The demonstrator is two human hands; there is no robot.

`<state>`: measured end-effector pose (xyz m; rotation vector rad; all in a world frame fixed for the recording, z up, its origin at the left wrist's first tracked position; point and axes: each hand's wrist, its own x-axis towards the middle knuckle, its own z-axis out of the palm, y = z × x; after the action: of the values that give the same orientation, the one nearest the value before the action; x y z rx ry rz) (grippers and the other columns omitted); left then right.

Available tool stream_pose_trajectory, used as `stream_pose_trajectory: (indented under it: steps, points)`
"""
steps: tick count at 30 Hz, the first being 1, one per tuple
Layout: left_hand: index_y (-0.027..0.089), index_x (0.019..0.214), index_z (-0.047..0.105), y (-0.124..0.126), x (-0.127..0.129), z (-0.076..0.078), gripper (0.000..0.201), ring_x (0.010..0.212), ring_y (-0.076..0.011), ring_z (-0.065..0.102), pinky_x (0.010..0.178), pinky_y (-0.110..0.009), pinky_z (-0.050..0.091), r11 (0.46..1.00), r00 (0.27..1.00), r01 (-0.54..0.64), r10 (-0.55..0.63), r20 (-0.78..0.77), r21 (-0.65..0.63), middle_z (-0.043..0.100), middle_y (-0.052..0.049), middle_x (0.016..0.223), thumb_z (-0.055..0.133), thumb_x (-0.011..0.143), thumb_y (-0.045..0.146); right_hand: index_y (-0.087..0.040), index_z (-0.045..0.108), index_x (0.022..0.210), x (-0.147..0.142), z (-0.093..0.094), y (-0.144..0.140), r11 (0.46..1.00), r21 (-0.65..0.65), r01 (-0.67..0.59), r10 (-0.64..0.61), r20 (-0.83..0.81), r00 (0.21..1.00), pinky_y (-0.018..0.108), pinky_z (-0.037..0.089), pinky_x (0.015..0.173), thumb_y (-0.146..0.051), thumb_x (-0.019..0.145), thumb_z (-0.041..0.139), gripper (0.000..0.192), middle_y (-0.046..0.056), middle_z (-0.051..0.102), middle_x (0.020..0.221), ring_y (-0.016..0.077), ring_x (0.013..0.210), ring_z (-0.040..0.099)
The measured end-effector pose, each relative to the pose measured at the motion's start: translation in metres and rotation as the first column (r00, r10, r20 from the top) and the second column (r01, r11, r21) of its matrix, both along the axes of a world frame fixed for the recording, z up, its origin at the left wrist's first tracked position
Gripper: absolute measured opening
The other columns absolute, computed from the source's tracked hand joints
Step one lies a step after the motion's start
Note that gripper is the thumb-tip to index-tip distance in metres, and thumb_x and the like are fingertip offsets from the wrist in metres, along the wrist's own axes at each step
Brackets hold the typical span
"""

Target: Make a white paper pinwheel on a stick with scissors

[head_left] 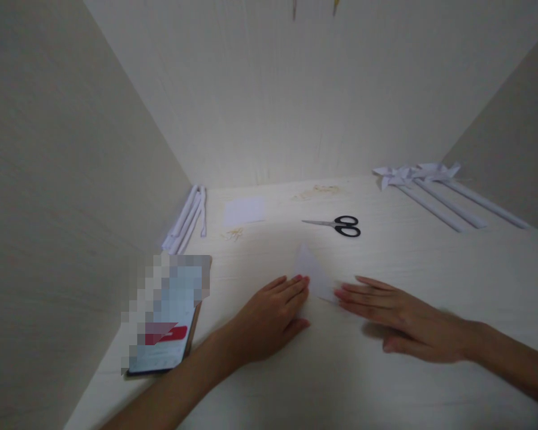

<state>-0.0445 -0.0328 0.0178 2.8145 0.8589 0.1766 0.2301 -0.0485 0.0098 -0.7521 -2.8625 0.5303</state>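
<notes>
A small white sheet of paper (314, 272), folded to a triangle with its point away from me, lies flat on the table between my hands. My left hand (275, 316) rests palm down with its fingertips on the paper's left side. My right hand (399, 322) lies with its fingers stretched out, the tips at the paper's right corner. Neither hand grips anything. Just beyond the paper lies a pair of scissors (336, 224) with black handles, its blades pointing left.
Several rolled paper sticks (186, 218) lie at the left, above a phone (165, 322). A white paper sheet (244, 210) and small pale strips (233, 233) lie at the back. Paper pinwheels (434, 191) on sticks lie back right. Walls enclose the table.
</notes>
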Motion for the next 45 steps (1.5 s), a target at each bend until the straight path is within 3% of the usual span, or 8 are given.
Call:
stream_pose_trajectory:
  steps: [3, 11, 15, 20, 30, 35, 40, 45]
  points:
    - [0.01, 0.121, 0.04, 0.0, 0.0, 0.0, 0.043, 0.121, -0.0182, 0.035, 0.101, -0.034, 0.03, 1.0, 1.0, -0.003, 0.003, 0.008, -0.004, 0.041, -0.012, 0.13, 0.039, 0.083, 0.032, -0.017, 0.011, 0.136, -0.019, -0.001, 0.015, 0.998, 0.023, -0.052, 0.051, 0.069, 0.996, 0.044, 0.013, 0.106, -0.043, 0.084, 0.04, 0.065, 0.009, 0.026, 0.138, 0.0192, 0.128, 0.022]
    - [0.012, 0.119, 0.042, -0.001, -0.001, 0.0, 0.042, 0.121, -0.0186, 0.036, 0.1, -0.035, 0.031, 1.0, 1.0, -0.022, 0.022, 0.005, -0.009, 0.042, -0.012, 0.13, 0.043, 0.082, 0.031, -0.021, 0.015, 0.135, -0.05, -0.015, 0.085, 0.979, 0.188, 0.073, -0.083, 0.046, 0.996, 0.046, 0.02, 0.101, -0.039, 0.088, 0.03, 0.053, 0.008, 0.027, 0.138, 0.0188, 0.127, 0.025]
    - [0.011, 0.119, 0.042, -0.002, -0.001, 0.0, 0.042, 0.122, -0.0184, 0.034, 0.102, -0.035, 0.029, 1.0, 1.0, -0.022, 0.022, 0.0, -0.012, 0.041, -0.012, 0.13, 0.043, 0.082, 0.031, -0.021, 0.013, 0.136, -0.059, -0.018, 0.1, 0.96, 0.255, 0.113, -0.132, 0.061, 0.989, 0.047, 0.023, 0.099, -0.037, 0.088, 0.028, 0.052, 0.007, 0.026, 0.139, 0.0201, 0.127, 0.024]
    - [0.011, 0.123, 0.038, -0.003, 0.0, -0.001, 0.045, 0.123, -0.0186, 0.033, 0.103, -0.035, 0.027, 0.999, 0.999, -0.044, 0.043, -0.024, -0.021, 0.038, -0.01, 0.132, 0.041, 0.083, 0.031, -0.018, 0.012, 0.136, -0.063, -0.019, 0.086, 0.944, 0.293, 0.155, -0.18, 0.058, 0.982, 0.048, 0.023, 0.1, -0.033, 0.089, 0.025, 0.051, 0.008, 0.025, 0.139, 0.0207, 0.128, 0.022]
    - [0.011, 0.125, 0.036, -0.004, -0.001, -0.001, 0.046, 0.124, -0.019, 0.031, 0.103, -0.037, 0.025, 0.998, 0.999, -0.048, 0.049, 0.011, -0.048, 0.038, -0.011, 0.133, 0.039, 0.083, 0.03, -0.019, 0.002, 0.136, -0.04, -0.005, 0.0, 0.976, 0.145, 0.165, -0.18, 0.097, 0.979, 0.045, 0.019, 0.104, -0.036, 0.087, 0.032, 0.06, 0.006, 0.018, 0.141, 0.0195, 0.128, 0.02]
    - [0.011, 0.124, 0.037, -0.003, -0.001, 0.001, 0.045, 0.123, -0.0185, 0.032, 0.103, -0.037, 0.026, 0.996, 0.999, -0.052, 0.051, -0.01, -0.069, 0.038, -0.01, 0.133, 0.041, 0.082, 0.025, -0.02, -0.001, 0.136, -0.029, 0.001, -0.028, 0.984, 0.113, 0.136, -0.148, 0.107, 0.983, 0.041, 0.022, 0.104, -0.04, 0.084, 0.038, 0.068, 0.005, 0.021, 0.139, 0.0197, 0.126, 0.026]
    - [0.011, 0.125, 0.037, -0.003, -0.003, 0.001, 0.045, 0.124, -0.0177, 0.031, 0.103, -0.037, 0.025, 0.995, 0.998, -0.05, 0.052, 0.025, -0.082, 0.037, -0.01, 0.133, 0.04, 0.081, 0.024, -0.023, -0.001, 0.135, -0.022, 0.003, -0.029, 0.991, 0.058, 0.118, -0.121, 0.068, 0.99, 0.037, 0.019, 0.106, -0.036, 0.085, 0.039, 0.067, 0.003, 0.026, 0.138, 0.017, 0.125, 0.028]
    - [0.011, 0.124, 0.038, -0.005, -0.002, 0.0, 0.045, 0.123, -0.0174, 0.032, 0.104, -0.037, 0.025, 0.994, 0.997, -0.054, 0.058, 0.047, -0.092, 0.039, -0.01, 0.132, 0.041, 0.081, 0.022, -0.028, 0.008, 0.136, -0.029, -0.004, 0.01, 0.99, -0.023, 0.137, -0.134, 0.078, 0.988, 0.043, 0.011, 0.106, -0.036, 0.088, 0.032, 0.054, 0.0, 0.021, 0.14, 0.0177, 0.128, 0.019]
